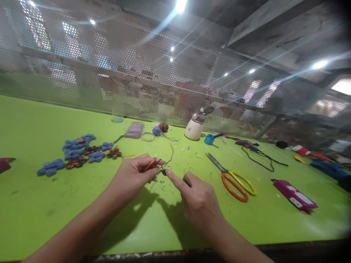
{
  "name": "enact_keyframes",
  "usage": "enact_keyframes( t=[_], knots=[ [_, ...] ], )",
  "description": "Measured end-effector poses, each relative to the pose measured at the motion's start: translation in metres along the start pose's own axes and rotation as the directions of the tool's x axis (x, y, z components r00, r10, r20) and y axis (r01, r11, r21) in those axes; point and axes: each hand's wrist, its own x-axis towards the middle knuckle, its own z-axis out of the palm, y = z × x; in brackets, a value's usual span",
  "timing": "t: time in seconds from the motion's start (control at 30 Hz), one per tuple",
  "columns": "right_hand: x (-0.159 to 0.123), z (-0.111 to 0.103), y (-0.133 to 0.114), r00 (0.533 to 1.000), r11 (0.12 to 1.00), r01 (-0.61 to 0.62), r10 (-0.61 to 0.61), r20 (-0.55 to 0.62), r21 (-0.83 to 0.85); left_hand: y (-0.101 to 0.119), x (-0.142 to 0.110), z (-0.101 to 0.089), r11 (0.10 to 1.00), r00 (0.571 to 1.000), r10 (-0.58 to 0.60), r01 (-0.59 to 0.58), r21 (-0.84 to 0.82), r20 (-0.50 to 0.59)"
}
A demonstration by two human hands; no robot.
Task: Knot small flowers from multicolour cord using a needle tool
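My left hand (139, 171) is closed in a pinch on yarn, with an orange strand (149, 165) crossing its fingers. A thin dark strand (172, 149) curves from the hands back toward a blue yarn ball (156, 131) and a dark, orange-striped yarn ball (163, 127). Between my fingertips is a small dark piece of yarn work (163, 172). My right hand (199, 197) has its index fingertip against that piece, its other fingers curled in; what they hold, if anything, is hidden. To the left lie several blue crocheted flowers (96, 156) and dark-orange ones (113, 153).
Scissors (227, 173) with orange and yellow handles lie right of my right hand, beside a purple box-like item (295, 195). Behind stand a white bottle (194, 128) and a blue pot (209, 139). A corded tool (248, 144) lies farther right. A perforated screen (153, 73) backs the green table (131, 233).
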Motion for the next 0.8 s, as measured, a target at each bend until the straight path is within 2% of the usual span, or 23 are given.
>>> enact_keyframes(
  t=[0.3, 0.5, 0.67, 0.8],
  knots=[
    [-0.002, -0.004, 0.002, 0.999, 0.999, 0.034, -0.034, 0.03, -0.019, -0.003, -0.002, 0.0, 0.999, 1.0, 0.013, -0.013, 0.041, 0.007],
    [-0.003, -0.012, 0.004, 0.994, 0.997, 0.078, -0.078, 0.076, 0.009, 0.001, -0.002, 0.001, 0.999, 1.0, -0.014, 0.015, -0.051, 0.017],
    [-0.005, -0.013, 0.005, 0.994, 0.977, 0.067, -0.082, 0.067, 0.202, -0.003, -0.002, 0.001, 0.986, 0.996, -0.076, 0.083, -0.145, 0.055],
    [-0.006, -0.008, 0.004, 0.998, 0.932, 0.035, -0.049, 0.029, 0.361, -0.011, -0.003, 0.004, 0.947, 0.982, -0.133, 0.165, -0.274, 0.133]
  ],
)
